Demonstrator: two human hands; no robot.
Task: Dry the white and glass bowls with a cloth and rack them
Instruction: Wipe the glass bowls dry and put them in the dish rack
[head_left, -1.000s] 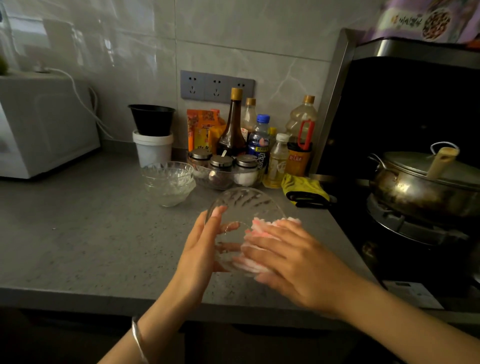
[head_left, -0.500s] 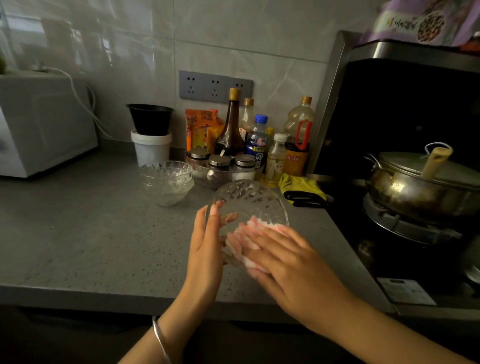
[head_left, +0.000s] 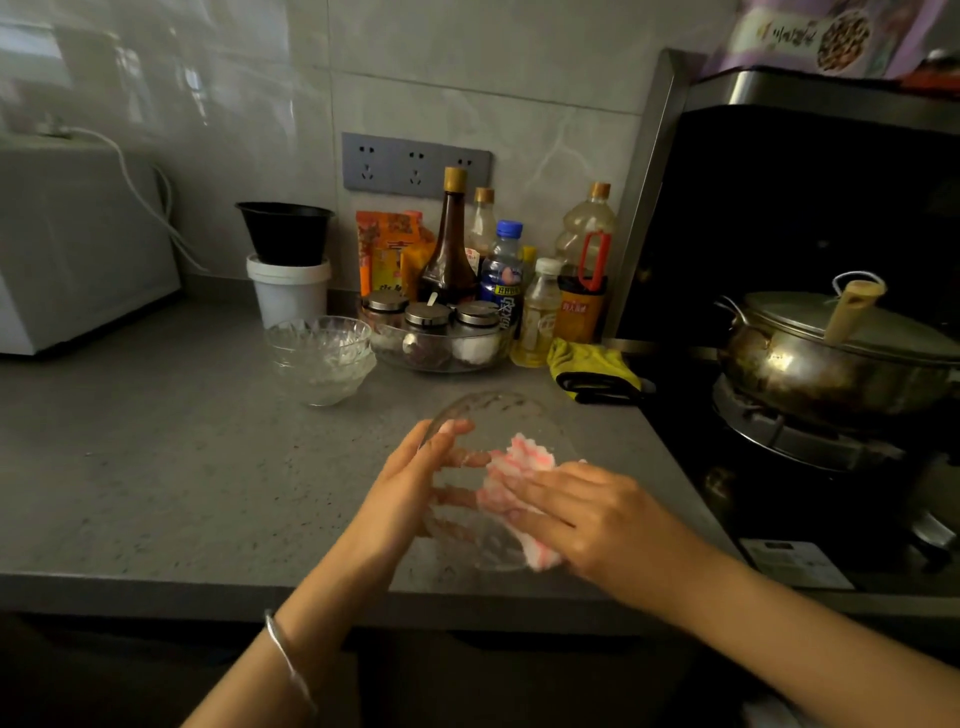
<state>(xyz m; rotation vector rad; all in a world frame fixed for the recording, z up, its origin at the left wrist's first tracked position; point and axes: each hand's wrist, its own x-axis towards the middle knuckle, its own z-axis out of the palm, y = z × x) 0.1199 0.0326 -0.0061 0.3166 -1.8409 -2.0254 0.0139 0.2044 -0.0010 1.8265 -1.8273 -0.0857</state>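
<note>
The grey table (head_left: 156, 467) lies under both hands and runs far out to the left of them. A white appliance (head_left: 78, 249) stands at the back, well to the left of the left hand (head_left: 410, 488). A lidded steel pot (head_left: 810, 364) sits on the stove, beyond and to the right of the right hand (head_left: 587, 514).

Between the two hands is the glass bowl (head_left: 509, 415), lifted off the table and tipped on its side. The left hand holds it with the thumb at the near rim, and its spread fingers show through the glass from behind. The right hand lies on the pink-and-white cloth (head_left: 519, 460) with its fingers almost straight, pressing it against the bowl. One corner of the cloth pokes out below the palm.

Beyond the left hand and a little to its left, a stack of glass bowls (head_left: 319, 358) stands upright on the table. Further back, a black bowl (head_left: 285, 231) rests on a white tub (head_left: 288, 291). Straight beyond the hands are a glass tray of capped jars (head_left: 441, 338) and a cluster of bottles (head_left: 449, 244). A yellow rag (head_left: 587, 358) lies beyond the right hand. A thin bangle (head_left: 288, 660) circles the left wrist.
</note>
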